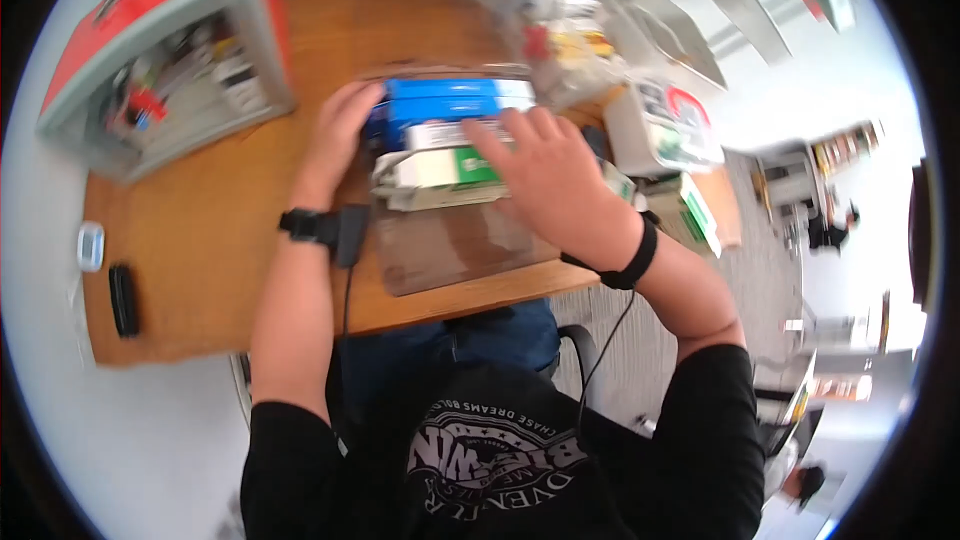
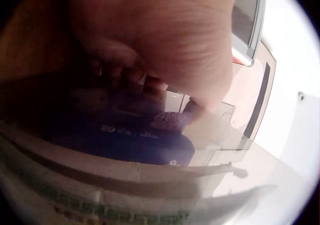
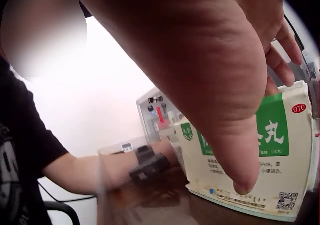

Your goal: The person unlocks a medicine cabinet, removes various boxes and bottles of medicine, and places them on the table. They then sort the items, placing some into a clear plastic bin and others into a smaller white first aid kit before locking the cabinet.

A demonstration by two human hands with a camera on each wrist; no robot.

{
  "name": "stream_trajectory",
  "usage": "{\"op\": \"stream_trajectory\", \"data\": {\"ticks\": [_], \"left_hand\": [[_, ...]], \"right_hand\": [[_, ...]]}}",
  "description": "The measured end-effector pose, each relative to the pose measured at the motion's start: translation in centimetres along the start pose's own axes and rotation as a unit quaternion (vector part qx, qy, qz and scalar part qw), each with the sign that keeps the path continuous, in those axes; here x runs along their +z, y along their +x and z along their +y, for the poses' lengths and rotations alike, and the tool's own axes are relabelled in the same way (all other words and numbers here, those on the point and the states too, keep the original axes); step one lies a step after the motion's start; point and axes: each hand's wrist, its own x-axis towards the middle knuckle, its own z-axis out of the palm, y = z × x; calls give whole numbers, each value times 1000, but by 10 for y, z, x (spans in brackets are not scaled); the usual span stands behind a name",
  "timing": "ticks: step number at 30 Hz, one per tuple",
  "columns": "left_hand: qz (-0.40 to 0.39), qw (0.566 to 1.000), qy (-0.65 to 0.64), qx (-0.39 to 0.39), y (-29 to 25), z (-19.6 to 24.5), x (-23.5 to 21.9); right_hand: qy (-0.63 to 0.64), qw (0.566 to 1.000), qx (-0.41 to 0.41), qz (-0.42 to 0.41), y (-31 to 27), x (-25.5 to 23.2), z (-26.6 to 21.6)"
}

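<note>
Blue boxes [image 1: 440, 105] lie in a row above a green and white box [image 1: 430, 175] on a clear brownish plastic sheet or container [image 1: 440, 250]. My left hand [image 1: 340, 135] is at their left end; in the left wrist view its fingers and thumb curve round a dark blue box [image 2: 130, 135], seen through clear plastic. My right hand [image 1: 565, 180] reaches over the boxes from the right. In the right wrist view its thumb presses the front of the green and white box [image 3: 275, 170] while the other fingers lie behind the top edge.
A red and grey cabinet [image 1: 165, 50] stands at the back left. Filled plastic bags [image 1: 580, 45], a white bin [image 1: 650, 130] and another green and white box [image 1: 685, 215] are to the right. A black case [image 1: 123, 300] lies near the table's left edge.
</note>
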Motion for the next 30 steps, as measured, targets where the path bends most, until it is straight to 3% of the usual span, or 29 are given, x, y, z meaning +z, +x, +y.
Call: {"op": "stream_trajectory", "data": {"ticks": [2,4,5,6,10,12,13,15,18,26,30], "left_hand": [[23,1000,-11,-8,1,-4,1],[-2,993,-105,-59,-3,2,2],[1,994,-97,-51,-4,6,3],[4,993,-107,-56,-7,15,7],[14,993,-103,-63,-8,18,11],[19,992,-106,-64,-6,16,11],[16,992,-106,-60,-4,11,7],[18,991,-110,-70,-6,13,8],[18,993,-107,-55,-7,14,10],[14,996,-73,-46,-6,2,0],[8,995,-87,-44,-2,-4,-1]], "right_hand": [[-8,1000,24,-12,-21,-14,5],[217,971,60,75,-43,-23,9],[270,953,98,95,-59,-25,17],[263,954,107,94,-76,-24,30],[166,908,353,151,-171,12,100],[68,892,435,101,-225,28,135],[66,892,436,103,-250,40,151],[148,877,457,-18,-290,64,170],[235,855,461,-47,-299,81,174],[176,873,452,-48,-304,57,159],[168,887,430,0,-318,27,150]]}}
